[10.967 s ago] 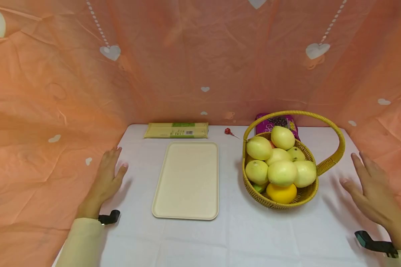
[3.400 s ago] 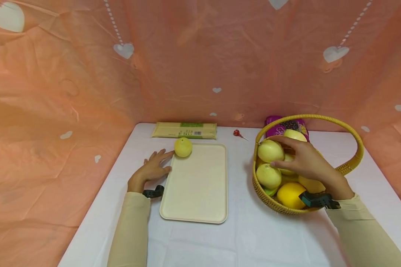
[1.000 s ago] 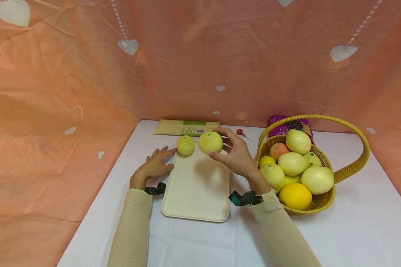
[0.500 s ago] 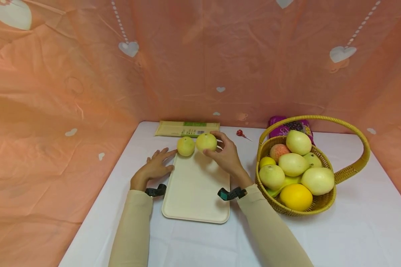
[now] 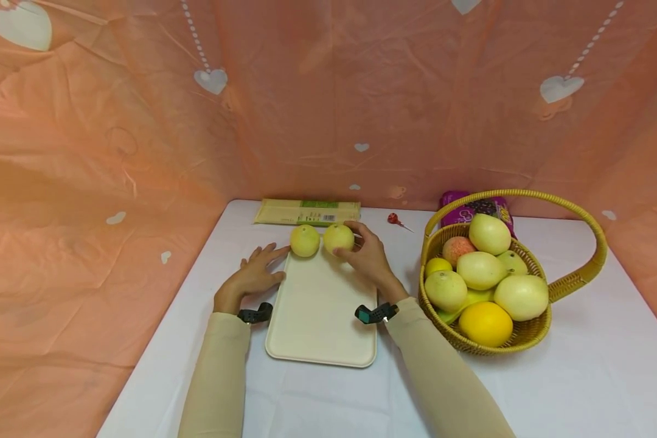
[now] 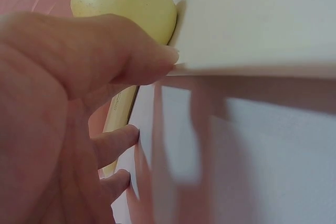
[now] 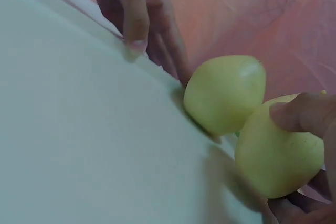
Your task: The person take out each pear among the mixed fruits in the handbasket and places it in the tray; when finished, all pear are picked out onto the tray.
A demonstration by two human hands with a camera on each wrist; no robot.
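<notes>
Resting along the left rim of a cream tray [image 5: 322,313], my left hand [image 5: 253,275] has its fingers straight and apart, thumb at the rim, index fingertip right by the first pale-yellow fruit [image 5: 305,241], which sits at the tray's far left corner. Behind that far edge lies a flat yellow-and-green packet [image 5: 306,212], crowding the space beyond the fruit. Just right of it, the second pale-yellow fruit [image 5: 336,235] is clamped between thumb and fingers of my right hand [image 5: 369,258], over the far right part of the tray; whether it bears on the tray I cannot tell. The first fruit stands between it and my left hand. Farther right, a red lollipop [image 5: 393,218] lies near the orange backdrop [image 5: 328,91], then comes the wicker basket [image 5: 536,336], heaped with pale fruits [image 5: 480,270], a reddish one [image 5: 458,248] and a deep yellow one [image 5: 485,324]. Its tall handle [image 5: 586,267] arches across a purple bag [image 5: 465,216] behind. Half a second ago my second fruit was held slightly higher; now it is lower, beside the first. A few seconds back my right hand was in the basket.
</notes>
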